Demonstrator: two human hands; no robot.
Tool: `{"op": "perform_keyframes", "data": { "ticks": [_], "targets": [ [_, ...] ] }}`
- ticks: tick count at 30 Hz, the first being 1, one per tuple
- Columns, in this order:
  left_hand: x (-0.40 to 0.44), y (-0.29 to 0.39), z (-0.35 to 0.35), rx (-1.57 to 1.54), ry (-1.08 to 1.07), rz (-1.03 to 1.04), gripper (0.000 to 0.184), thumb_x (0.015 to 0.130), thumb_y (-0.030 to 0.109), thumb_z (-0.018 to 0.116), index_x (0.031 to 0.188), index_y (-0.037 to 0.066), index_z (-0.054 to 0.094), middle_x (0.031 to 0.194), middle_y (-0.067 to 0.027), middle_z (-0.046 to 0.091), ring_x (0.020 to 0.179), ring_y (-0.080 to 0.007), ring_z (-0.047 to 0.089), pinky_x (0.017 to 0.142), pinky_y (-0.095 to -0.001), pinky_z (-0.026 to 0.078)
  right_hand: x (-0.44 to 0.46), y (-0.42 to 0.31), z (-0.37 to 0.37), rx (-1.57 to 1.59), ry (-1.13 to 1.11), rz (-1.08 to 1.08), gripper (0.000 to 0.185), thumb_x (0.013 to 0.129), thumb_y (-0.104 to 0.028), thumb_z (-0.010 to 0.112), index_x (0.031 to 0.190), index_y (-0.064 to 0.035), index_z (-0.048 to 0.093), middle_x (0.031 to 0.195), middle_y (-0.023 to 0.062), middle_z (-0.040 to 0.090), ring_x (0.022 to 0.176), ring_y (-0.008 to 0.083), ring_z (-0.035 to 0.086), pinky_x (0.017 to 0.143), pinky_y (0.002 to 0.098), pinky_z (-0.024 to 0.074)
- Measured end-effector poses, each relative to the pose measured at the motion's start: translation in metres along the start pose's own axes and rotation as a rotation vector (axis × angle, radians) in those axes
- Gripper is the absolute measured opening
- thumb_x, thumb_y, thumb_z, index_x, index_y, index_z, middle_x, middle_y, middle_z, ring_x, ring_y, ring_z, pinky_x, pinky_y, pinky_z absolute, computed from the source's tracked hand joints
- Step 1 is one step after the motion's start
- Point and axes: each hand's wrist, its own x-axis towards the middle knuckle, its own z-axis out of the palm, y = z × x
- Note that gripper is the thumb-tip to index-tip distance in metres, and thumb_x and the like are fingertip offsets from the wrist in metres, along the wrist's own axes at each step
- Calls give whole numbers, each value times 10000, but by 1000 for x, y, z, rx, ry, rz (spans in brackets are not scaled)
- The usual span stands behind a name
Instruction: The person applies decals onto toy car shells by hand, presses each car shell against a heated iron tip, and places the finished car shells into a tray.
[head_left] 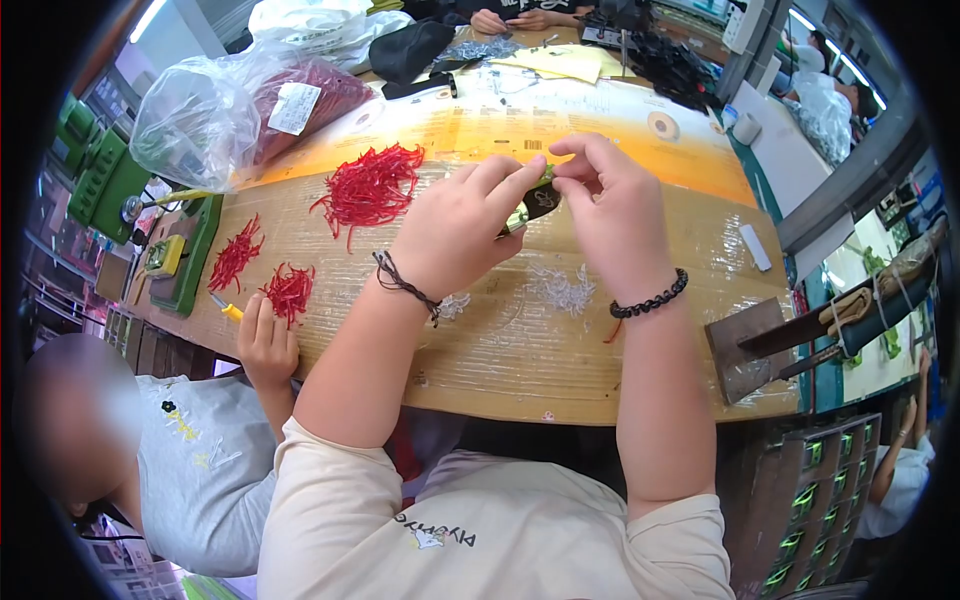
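Above the cardboard-covered table, my left hand (462,215) is closed around a small dark piece (543,201) with a shiny greenish edge and a pale mark; its exact kind I cannot make out. My right hand (617,205) is beside its upper end, thumb and forefinger bent together. Whatever those fingertips hold is too small to tell. Beneath the hands lie small piles of clear-white slivers (562,290). A heap of thin red strips (372,187) lies left of my left hand.
Smaller red piles (236,254) lie near a neighbour's hand (268,345) at left. A green metal fixture (200,255) stands at the left edge, plastic bags (195,120) behind it. At right are a metal block (745,345) with handled tools and a white stick (755,247).
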Motion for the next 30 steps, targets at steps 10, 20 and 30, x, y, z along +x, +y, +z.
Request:
{"op": "perform_keyframes", "data": {
  "ticks": [10,20,30],
  "targets": [
    [1,3,-4,-52,-24,85,660,687,138,751,1306,140,519,1114,-71,598,961,-272,616,788,-363,523,5,10,-24,138,-222,254,68,781,32,661,838,19,627,770,102,673,739,159,653,701,277,519],
    [3,5,-3,-225,-10,7,571,670,104,768,1193,132,542,1073,-82,615,948,-287,624,774,-360,524,6,9,-26,257,-218,337,64,803,-34,697,831,-7,646,770,41,655,726,110,599,682,252,493],
    [3,13,-11,-599,18,-329,631,691,86,795,1240,94,484,950,-89,626,828,-141,622,721,-273,512,4,-5,-15,816,-148,580,171,905,-246,655,971,-89,645,918,-1,651,849,62,580,704,221,460]
  ]
}}
